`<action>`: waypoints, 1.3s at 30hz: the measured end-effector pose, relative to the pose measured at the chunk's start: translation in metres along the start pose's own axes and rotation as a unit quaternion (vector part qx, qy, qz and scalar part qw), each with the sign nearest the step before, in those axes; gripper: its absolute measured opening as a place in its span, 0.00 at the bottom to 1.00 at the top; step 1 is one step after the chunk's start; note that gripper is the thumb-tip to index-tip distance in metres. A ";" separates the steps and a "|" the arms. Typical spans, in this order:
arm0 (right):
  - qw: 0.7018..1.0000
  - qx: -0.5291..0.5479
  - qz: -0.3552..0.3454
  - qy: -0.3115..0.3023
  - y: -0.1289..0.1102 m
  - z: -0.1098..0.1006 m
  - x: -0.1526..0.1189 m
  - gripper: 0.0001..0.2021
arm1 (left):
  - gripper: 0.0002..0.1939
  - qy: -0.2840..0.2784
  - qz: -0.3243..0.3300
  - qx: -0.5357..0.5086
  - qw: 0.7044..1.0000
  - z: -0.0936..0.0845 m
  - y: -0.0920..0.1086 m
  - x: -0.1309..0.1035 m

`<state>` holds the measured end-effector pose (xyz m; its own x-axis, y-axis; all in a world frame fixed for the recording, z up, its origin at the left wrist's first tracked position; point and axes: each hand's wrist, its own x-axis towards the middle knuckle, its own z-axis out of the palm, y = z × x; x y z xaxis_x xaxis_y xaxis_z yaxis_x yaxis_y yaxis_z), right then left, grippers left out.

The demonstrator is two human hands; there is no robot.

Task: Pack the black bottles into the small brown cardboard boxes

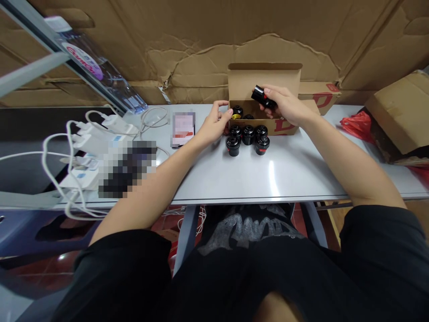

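My right hand (279,100) is closed around a black cylindrical part (259,95) with a red mark, tilted above an open cardboard box (284,128). The fingers of my left hand (216,120) pinch the left edge of this box near its front corner. Inside the box, a black part with a gold-coloured threaded ring (237,112) shows at the left, beside another black top; deeper contents are hidden. Several black round-topped parts (248,134) stand upright on the table just in front of the box, some with red marks.
A phone (183,129) lies left of my left hand. White power strips (90,138) with tangled cables and a blurred dark object (129,167) are farther left. A water bottle (100,67) leans behind them. On the right are a red plastic bag (358,125) and a larger carton (404,112).
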<state>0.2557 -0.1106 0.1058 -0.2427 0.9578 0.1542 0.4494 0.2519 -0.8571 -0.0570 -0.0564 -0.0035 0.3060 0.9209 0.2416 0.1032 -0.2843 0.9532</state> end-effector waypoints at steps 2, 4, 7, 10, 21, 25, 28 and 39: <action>1.000 0.000 0.000 0.005 0.003 -0.001 0.002 0.32 | 0.39 0.003 0.003 -0.005 1.000 0.001 0.001 -0.001; 1.000 0.013 -0.002 0.009 0.007 -0.002 0.006 0.30 | 0.40 0.011 0.001 0.000 1.000 0.002 -0.001 0.000; 0.999 0.041 -0.016 0.006 0.012 -0.003 0.008 0.28 | 0.38 0.019 -0.004 0.015 1.000 0.002 -0.004 0.001; 0.999 0.025 -0.024 0.002 0.008 -0.003 0.005 0.28 | 0.37 0.019 -0.004 0.024 1.000 0.002 -0.006 0.003; 0.999 -0.026 -0.025 0.028 -0.003 -0.001 0.000 0.28 | 0.32 0.020 -0.009 0.024 0.999 0.007 0.001 0.002; 0.997 -0.056 -0.040 0.040 -0.006 -0.003 0.007 0.25 | 0.31 0.028 -0.014 0.011 0.999 0.008 0.004 0.000; 0.993 -0.095 -0.055 0.048 -0.010 0.000 0.012 0.22 | 0.26 0.032 -0.014 0.011 0.999 0.008 0.007 -0.001; 0.958 -0.273 -0.092 0.010 -0.005 0.008 0.019 0.21 | 0.17 0.030 -0.010 0.061 0.998 0.009 0.025 -0.006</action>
<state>0.2417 -0.0943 0.1088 -0.3470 0.8912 0.2920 0.7846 0.4465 -0.4303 -0.0476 -0.0714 0.0168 0.2464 0.9397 0.2371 0.2237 -0.2931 0.9295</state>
